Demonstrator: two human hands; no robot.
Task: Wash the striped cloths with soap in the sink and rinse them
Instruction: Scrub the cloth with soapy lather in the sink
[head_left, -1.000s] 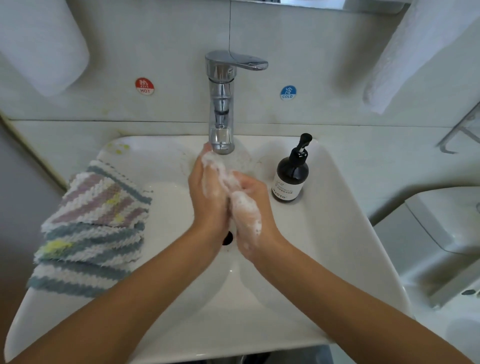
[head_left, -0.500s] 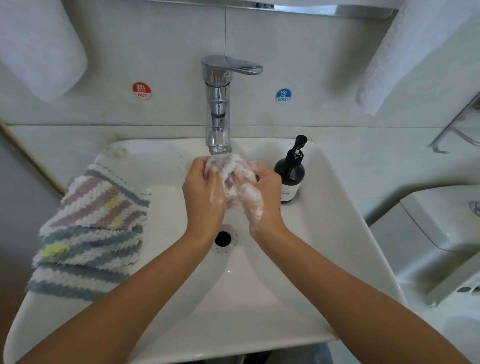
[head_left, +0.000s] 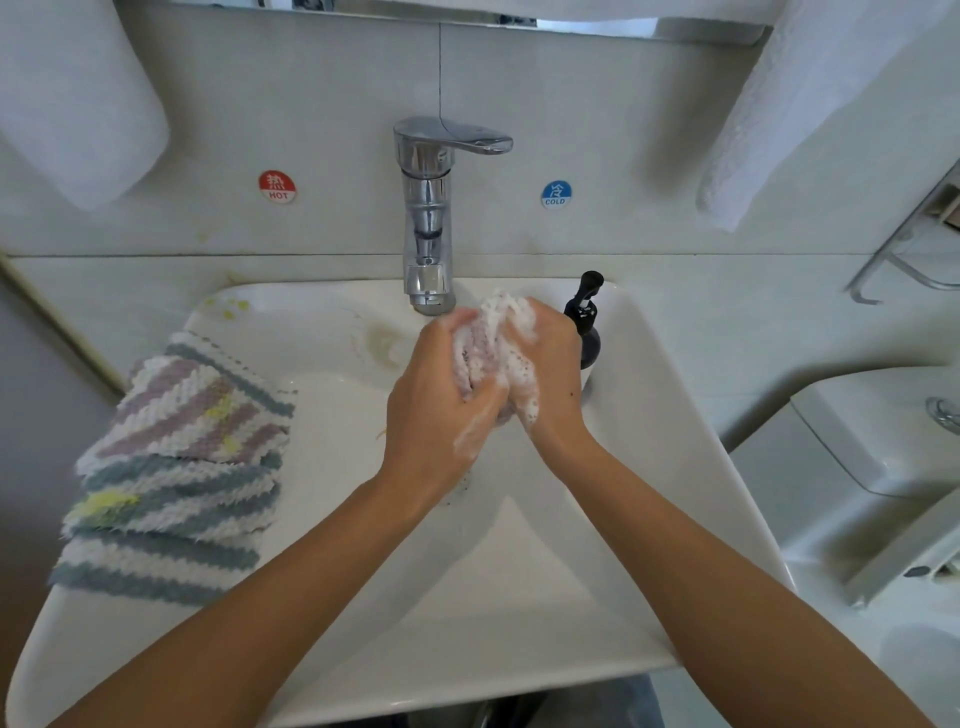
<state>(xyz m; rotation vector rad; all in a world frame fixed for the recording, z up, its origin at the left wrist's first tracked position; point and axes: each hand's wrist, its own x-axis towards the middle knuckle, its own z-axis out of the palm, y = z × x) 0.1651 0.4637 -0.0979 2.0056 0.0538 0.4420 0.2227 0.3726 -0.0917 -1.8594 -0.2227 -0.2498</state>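
- Near rim of the sink (head_left: 467, 670): both forearms cross it and converge over the middle of the basin.
- Left rim: a stack of striped cloths (head_left: 176, 467) overhangs the edge, some with yellow marks; judged still waiting to be washed.
- Basin centre, above the drain: left hand (head_left: 436, 410) and right hand (head_left: 550, 374) face each other with a lathered cloth (head_left: 483, 358) bunched between them. The fingers of both hands are curled round the cloth and pinch it; foam covers the cloth and the inner sides of both hands.
- Far edge: the tap (head_left: 428, 223) stands just beyond the hands; whether water runs cannot be told. A dark soap bottle (head_left: 587, 327) stands at the far right of the basin, partly hidden behind the right hand and seemingly very close to it.
- Step judged: soaping and rubbing, rinse not yet done.
- Risks: the slick cloth may slip from the grasp into the basin over the drain; a wide rubbing stroke by the right hand could knock the bottle over; the overhanging stack could slide off the left rim if nudged by the left forearm; foam left in the cloth if rinsing is brief.
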